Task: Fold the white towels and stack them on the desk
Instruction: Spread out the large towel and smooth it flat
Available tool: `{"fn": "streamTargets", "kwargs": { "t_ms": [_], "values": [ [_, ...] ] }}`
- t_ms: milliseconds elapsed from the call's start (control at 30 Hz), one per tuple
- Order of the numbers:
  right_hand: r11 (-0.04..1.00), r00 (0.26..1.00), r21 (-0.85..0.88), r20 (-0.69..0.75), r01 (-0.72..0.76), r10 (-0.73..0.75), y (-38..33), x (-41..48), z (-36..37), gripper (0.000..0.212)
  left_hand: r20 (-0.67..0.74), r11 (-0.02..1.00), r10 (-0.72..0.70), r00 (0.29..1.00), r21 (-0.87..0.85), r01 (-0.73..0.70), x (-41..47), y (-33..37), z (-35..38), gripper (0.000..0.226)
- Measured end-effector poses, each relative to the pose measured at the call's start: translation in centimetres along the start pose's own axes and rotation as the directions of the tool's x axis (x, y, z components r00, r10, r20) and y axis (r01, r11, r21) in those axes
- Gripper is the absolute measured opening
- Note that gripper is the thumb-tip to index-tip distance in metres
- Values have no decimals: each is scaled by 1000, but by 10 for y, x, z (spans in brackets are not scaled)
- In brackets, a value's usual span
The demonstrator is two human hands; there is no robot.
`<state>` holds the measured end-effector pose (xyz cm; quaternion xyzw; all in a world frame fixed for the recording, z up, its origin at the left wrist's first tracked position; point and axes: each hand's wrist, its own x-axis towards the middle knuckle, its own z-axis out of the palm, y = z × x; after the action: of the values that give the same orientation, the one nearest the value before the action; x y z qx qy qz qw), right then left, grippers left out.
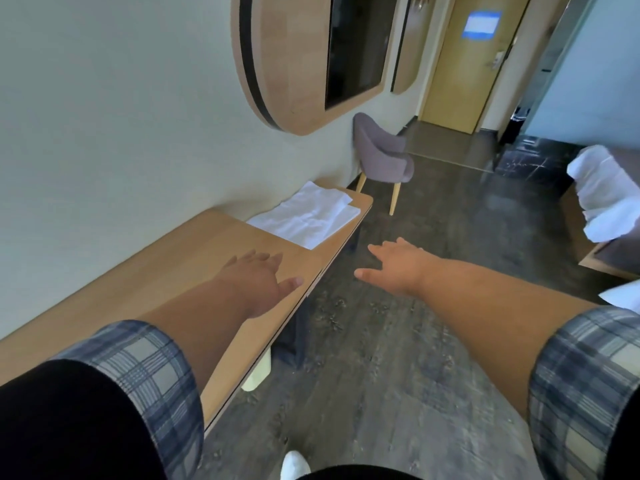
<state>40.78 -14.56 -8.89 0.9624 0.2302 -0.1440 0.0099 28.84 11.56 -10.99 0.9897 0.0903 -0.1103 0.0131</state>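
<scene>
head view: left hand (258,276) and right hand (394,265) reach out, fingers spread, holding nothing; folded white towels (306,216) lie on the desk (166,271).

1. The left hand (258,275) is stretched forward, palm down, with its fingers straight and slightly spread and nothing in it.
2. The right hand (398,268) reaches forward about level with the left hand, palm down, fingers loose and spread, also empty.
3. The 2 hands are apart, and their thumbs point toward each other across the gap.
4. The left forearm (207,306) and the right forearm (502,299) are bare and extended.
5. The left sleeve (145,375) and the right sleeve (588,375), both plaid, sit pushed up well behind the hands.
</scene>
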Motion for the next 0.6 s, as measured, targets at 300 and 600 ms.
{"fn": "streamTargets", "kwargs": {
  "t_ms": [300,600],
  "values": [
    [994,991,59,103,-89,83,90,157,-15,92,131,994,81,988,63,-89,221,26,-13,90],
    [1000,978,-1,207,19,-18,197,345,0,94,219,999,-35,975,7,34,398,74,21,108]
  ]
}}
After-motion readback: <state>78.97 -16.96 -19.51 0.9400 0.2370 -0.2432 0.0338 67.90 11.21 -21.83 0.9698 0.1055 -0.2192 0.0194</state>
